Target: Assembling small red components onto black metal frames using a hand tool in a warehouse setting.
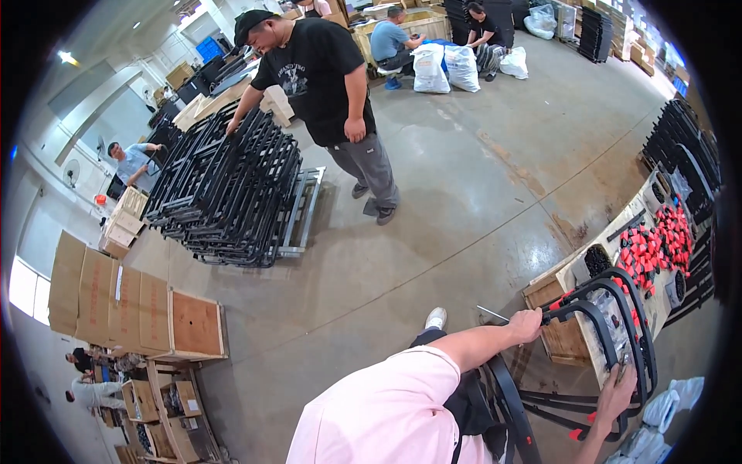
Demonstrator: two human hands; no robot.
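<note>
My left hand (527, 325) is closed at the end of a black tubular metal frame (591, 311). A thin metal rod (491, 313), like the shaft of a hand tool, sticks out of that fist to the left; its other end is hidden by my fingers. Lower on the right, my right hand (617, 392) is closed round a bent tube of the frame, with a small shiny metal piece by its fingertips, too small to name. The frame stands in front of me, its curved loops leaning against a wooden-topped bench (658, 305). Red parts sit on some tubes.
Red-and-black plastic parts (645, 251) lie heaped on the bench, beside a tub of small black pieces (595, 261). A person in black (325, 77) stands at a stack of black frames (224, 185) on a pallet. Cartons (116, 298) stand at left; white sacks (430, 68) stand far back.
</note>
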